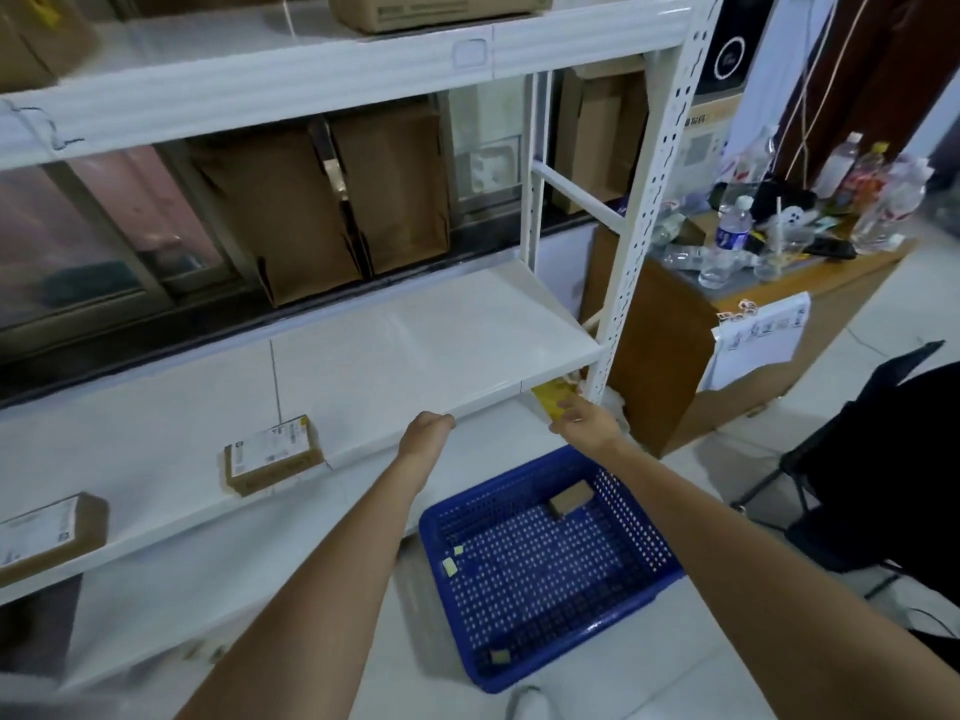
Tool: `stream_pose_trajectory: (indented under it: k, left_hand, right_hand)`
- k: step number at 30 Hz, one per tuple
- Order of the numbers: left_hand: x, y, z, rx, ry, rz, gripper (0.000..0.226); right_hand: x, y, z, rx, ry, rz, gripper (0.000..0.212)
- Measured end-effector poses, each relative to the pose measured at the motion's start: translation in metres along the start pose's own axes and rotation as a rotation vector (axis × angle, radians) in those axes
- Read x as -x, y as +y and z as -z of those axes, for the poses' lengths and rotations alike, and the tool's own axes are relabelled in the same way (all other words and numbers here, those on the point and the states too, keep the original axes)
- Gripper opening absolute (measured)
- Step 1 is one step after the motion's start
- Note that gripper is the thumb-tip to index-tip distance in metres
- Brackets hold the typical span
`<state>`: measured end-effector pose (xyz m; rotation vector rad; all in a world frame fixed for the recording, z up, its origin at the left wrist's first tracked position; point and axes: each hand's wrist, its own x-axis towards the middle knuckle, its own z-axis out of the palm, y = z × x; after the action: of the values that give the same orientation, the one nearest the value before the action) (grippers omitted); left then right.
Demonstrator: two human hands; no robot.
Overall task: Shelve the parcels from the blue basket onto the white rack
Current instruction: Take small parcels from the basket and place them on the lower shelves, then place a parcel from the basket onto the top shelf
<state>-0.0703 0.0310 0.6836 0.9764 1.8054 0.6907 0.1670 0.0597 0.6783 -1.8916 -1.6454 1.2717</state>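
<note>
The white rack [640,226] fills the left and middle. My right hand [589,420] grips a yellow parcel [551,399] just under the middle shelf [441,345], beside the rack's right post. My left hand [427,432] is at that shelf's front edge, its fingers hidden below the lip. On the floor under my arms sits the blue basket [561,662], holding one small brown box [571,497] and a few paper scraps. Two labelled brown parcels rest on the middle shelf's left part, one nearer the middle [272,452] and one at the far left [49,530].
Flattened cardboard boxes [311,215] lean behind the rack, and a carton [436,10] stands on the top shelf. To the right is a wooden table [670,356] crowded with plastic bottles. A black chair [883,485] stands at the far right.
</note>
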Motion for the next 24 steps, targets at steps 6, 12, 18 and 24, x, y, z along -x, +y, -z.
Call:
stream_pose_trajectory:
  k: [6, 12, 18, 24]
  left_hand:
    - [-0.057, 0.030, -0.063, 0.043, -0.091, 0.072, 0.023]
    - [-0.101, 0.059, -0.122, 0.033, -0.165, 0.143, 0.032]
    - [-0.116, 0.069, -0.156, 0.030, -0.179, 0.215, 0.041]
    - [-0.121, 0.060, -0.188, 0.104, -0.088, 0.312, 0.030]
  right_hand:
    - [-0.048, 0.034, 0.056, 0.034, 0.003, -0.081, 0.049]
    - [-0.106, 0.065, 0.100, 0.050, -0.026, -0.158, 0.048]
    - [-0.149, 0.090, 0.120, 0.103, -0.109, -0.153, 0.048]
    - [-0.191, 0.122, 0.127, 0.261, -0.244, -0.089, 0.044]
